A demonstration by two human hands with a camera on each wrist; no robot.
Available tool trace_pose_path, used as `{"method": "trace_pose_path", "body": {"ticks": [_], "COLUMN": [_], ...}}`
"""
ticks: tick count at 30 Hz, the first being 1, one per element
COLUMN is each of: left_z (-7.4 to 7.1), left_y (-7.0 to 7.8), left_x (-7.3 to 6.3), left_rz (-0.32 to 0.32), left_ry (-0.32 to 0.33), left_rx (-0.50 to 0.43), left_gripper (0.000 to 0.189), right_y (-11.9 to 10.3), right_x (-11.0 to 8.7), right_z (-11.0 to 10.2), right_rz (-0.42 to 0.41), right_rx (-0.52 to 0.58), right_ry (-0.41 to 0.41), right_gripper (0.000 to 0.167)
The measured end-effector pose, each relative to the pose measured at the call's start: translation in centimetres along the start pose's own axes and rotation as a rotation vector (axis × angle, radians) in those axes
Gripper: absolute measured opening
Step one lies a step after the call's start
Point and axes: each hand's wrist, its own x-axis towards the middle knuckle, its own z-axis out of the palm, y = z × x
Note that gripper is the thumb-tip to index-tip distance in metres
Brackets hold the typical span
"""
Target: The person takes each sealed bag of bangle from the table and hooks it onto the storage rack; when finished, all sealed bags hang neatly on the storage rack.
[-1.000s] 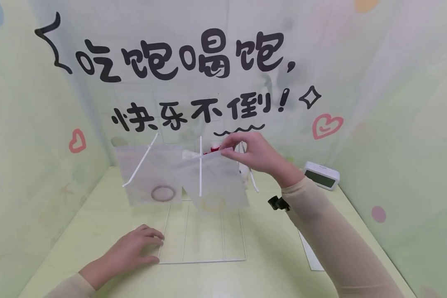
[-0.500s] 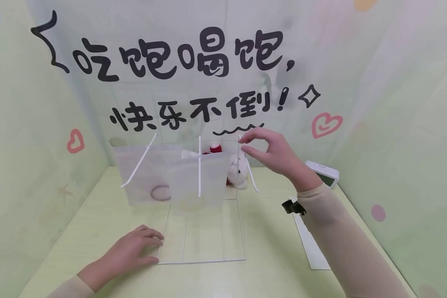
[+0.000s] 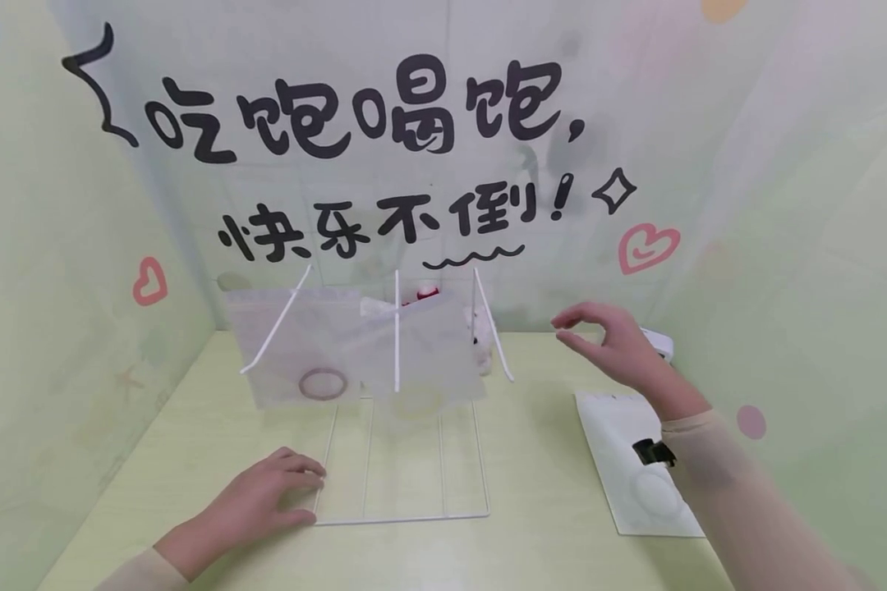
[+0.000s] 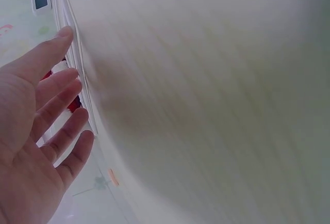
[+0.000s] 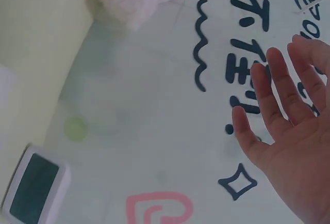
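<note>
Pale tabletop (image 3: 540, 525) bears a white wire rack (image 3: 397, 345) hung with translucent bags (image 3: 303, 345).

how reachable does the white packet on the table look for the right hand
Probably yes: the right hand holds nothing and no other object seems to lie on the white packet, though the forearm hides part of it.

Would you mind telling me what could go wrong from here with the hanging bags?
The right frosted bag hangs tilted, so it might slip off the wire rack. The left hand rests at the rack's near-left corner; a nudge could set the left frosted bag swinging.
</note>
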Motion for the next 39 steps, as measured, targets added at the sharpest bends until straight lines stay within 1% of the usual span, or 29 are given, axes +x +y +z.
{"method": "trace_pose_path", "body": {"ticks": [5,9,13,15,19,23,26,31,35,39], "left_z": [-0.1,-0.2,-0.2,-0.1,-0.2,-0.3,-0.3,-0.4,-0.5,-0.6], "left_y": [0.2,0.3,0.3,0.3,0.4,0.4,0.4,0.4,0.4,0.5], "left_x": [0.0,0.0,-0.1,-0.1,-0.1,-0.1,-0.1,0.0,0.0,0.1], "left_rz": [-0.017,-0.037,-0.045,-0.048,-0.04,-0.035,-0.033,-0.021,-0.018,-0.023], "left_ry": [-0.013,-0.036,-0.046,-0.044,-0.029,-0.021,-0.029,-0.025,-0.019,-0.035], "left_rx": [0.002,-0.001,-0.001,-0.001,-0.001,0.004,-0.001,-0.011,-0.006,-0.013], "left_gripper": [0.041,0.041,0.041,0.041,0.04,0.04,0.039,0.038,0.039,0.039], "right_y": [2.9,4.8,6.4,6.9,8.3,10.0,11.3,13.2,14.6,16.0], "right_x": [-2.8,-4.7,-6.2,-6.8,-7.9,-9.1,-9.8,-10.5,-11.0,-11.6], "right_z": [-0.3,-0.9,-1.5,-1.8,-2.2,-2.4,-2.6,-2.9,-3.0,-2.9], "right_rz": [-0.008,-0.003,0.025,0.06,0.091,0.107,0.137,0.193,0.211,0.232], "right_rx": [-0.075,-0.093,-0.116,-0.141,-0.184,-0.192,-0.192,-0.192,-0.205,-0.215], "right_ry": [-0.007,-0.001,-0.019,-0.039,-0.07,-0.106,-0.144,-0.218,-0.272,-0.315], "right_gripper": [0.019,0.02,0.022,0.022,0.022,0.021,0.021,0.023,0.026,0.028]}}
